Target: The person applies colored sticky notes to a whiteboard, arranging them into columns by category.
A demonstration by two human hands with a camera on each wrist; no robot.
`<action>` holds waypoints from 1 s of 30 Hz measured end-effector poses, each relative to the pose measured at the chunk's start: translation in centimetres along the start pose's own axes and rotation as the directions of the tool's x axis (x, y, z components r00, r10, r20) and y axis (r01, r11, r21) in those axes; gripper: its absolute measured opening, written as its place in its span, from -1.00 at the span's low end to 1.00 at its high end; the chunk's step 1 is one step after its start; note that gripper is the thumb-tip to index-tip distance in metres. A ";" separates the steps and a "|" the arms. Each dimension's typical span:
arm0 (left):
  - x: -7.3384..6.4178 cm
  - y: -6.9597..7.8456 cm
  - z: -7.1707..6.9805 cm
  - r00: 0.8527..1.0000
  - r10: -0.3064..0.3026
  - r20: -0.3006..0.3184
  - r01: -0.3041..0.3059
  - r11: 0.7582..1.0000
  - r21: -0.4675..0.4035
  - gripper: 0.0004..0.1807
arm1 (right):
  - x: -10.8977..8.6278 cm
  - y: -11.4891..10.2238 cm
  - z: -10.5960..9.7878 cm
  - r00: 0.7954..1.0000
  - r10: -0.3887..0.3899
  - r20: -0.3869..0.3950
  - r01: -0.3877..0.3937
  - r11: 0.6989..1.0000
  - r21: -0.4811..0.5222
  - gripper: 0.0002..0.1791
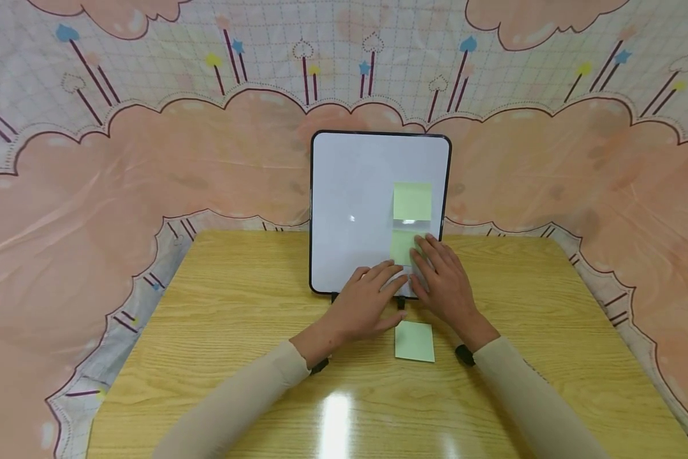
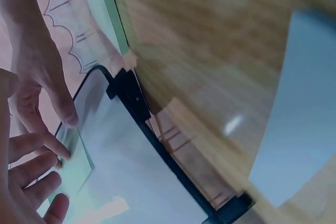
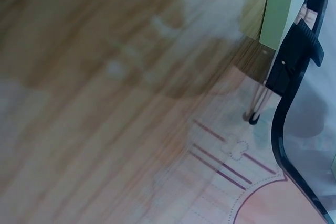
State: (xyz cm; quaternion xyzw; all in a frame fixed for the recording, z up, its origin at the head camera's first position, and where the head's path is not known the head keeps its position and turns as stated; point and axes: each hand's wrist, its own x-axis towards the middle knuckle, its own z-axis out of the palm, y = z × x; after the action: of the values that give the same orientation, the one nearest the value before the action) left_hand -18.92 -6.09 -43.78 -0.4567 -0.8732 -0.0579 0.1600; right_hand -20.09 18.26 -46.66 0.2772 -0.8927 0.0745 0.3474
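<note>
A whiteboard [image 1: 352, 191] with a black frame stands upright on the table, bearing two pale green sticky notes, one above the other. The upper sticky note [image 1: 412, 201] lies flat near the board's right side. On the lower sticky note [image 1: 402, 247], my right hand [image 1: 447, 284] rests its fingertips at the right edge, fingers extended. My left hand [image 1: 363, 303] reaches in from the left, its loosely spread fingers right by that note's lower edge; the left wrist view shows these fingers [image 2: 34, 174] holding nothing. Below the hands, a sticky note pad [image 1: 414, 344] lies on the table.
Black feet [image 1: 401, 302] hold up the board's lower edge; one foot [image 3: 294, 59] shows closely in the right wrist view. The wooden table [image 1: 240, 287] has glare near its front. A patterned pink and white cloth [image 1: 223, 159] hangs behind and along both sides.
</note>
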 end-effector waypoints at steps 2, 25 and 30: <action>0.4 -0.3 0.0 1.000 -0.010 0.000 0.010 1.000 0.028 -0.21 | 0.0 0.0 0.0 1.000 0.000 -0.004 0.000 1.000 0.001 -0.42; 3.8 -1.9 0.3 0.999 -0.051 -0.001 0.051 0.991 0.125 -0.14 | 0.1 -0.1 0.0 0.999 0.034 -0.017 -0.034 0.999 -0.016 -0.39; 4.2 -2.1 0.6 0.998 -0.059 0.020 0.056 0.989 0.134 -0.12 | 0.0 -0.1 0.1 0.998 0.059 -0.033 -0.060 0.998 -0.013 -0.40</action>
State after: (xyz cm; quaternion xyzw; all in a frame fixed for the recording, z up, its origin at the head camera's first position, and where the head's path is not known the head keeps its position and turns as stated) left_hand -23.02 -3.89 -42.80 -0.4204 -0.8897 0.0016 0.1780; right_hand -20.11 18.18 -46.70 0.2470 -0.8953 0.0832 0.3614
